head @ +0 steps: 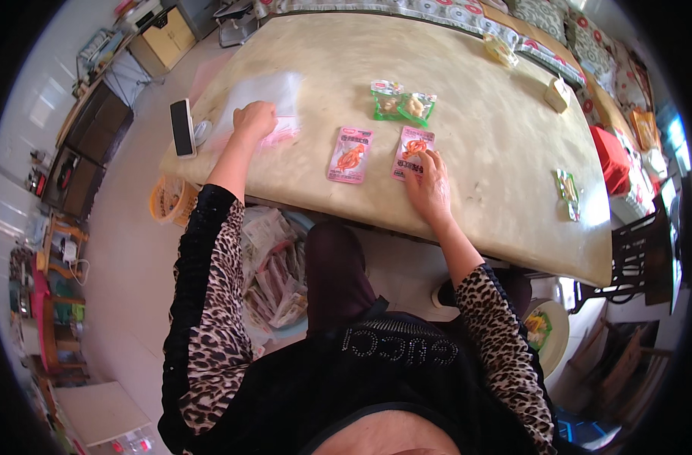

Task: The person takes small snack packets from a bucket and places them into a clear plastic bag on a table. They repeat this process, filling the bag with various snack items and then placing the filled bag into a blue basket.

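My left hand (256, 119) rests with curled fingers on a stack of clear plastic bags (283, 91) at the table's left side. Its fingertips are hidden, so a grip on a bag cannot be made out. Over the lower right part of a pink snack packet (410, 139) lies my right hand (430, 185), fingers and thumb touching it. Whether they pinch the packet is unclear. A second pink snack packet (350, 156), printed with a squid-like picture, lies flat between my hands. Beyond them, two green-edged clear snack packets (387, 105) (417, 108) overlap slightly.
A smartphone (182, 128) stands at the left edge of the table (482, 187). Another green packet (568, 194) lies far right. Below are an orange basket (163, 199), a blue tub (295, 329) of bagged packets by my leg, and a pale bin (557, 341).
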Available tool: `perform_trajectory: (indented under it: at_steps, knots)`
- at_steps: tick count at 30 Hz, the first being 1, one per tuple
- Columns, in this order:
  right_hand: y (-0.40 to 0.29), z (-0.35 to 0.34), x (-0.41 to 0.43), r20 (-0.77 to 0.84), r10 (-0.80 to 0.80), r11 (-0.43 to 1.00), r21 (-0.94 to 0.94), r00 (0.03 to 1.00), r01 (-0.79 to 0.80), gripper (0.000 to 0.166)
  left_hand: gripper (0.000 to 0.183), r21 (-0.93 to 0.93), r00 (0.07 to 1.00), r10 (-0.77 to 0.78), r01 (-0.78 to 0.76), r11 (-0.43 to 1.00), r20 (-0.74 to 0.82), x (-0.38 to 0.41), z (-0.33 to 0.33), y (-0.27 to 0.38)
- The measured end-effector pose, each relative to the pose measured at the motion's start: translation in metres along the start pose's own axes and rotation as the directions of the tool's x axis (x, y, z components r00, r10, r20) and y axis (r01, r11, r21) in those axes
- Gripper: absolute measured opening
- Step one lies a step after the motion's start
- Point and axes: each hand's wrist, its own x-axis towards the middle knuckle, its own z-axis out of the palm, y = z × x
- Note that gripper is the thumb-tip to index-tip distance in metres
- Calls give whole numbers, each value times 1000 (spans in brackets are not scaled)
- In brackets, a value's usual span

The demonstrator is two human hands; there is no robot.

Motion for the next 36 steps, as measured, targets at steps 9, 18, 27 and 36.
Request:
perform_trajectory:
  at_steps: [9, 18, 27, 36]
  knots:
    - [8, 3, 0, -86, 120, 984, 145, 989, -107, 38, 19, -254, 954, -28, -51, 966, -297, 19, -49, -4]
    - [21, 9, 0, -152, 449, 766, 572, 880, -292, 32, 12, -682, 879, 285, -476, 555, -382, -23, -116, 128]
    - [-2, -72, -26, 201, 509, 165, 932, 837, -324, 27, 9, -697, 674, 667, -643, 317, -318, -89, -60, 273]
    - [19, -101, -53, 123, 631, 53, 978, 766, -201, 25, 14, -878, 568, 819, -350, 327, 79, -116, -20, 326]
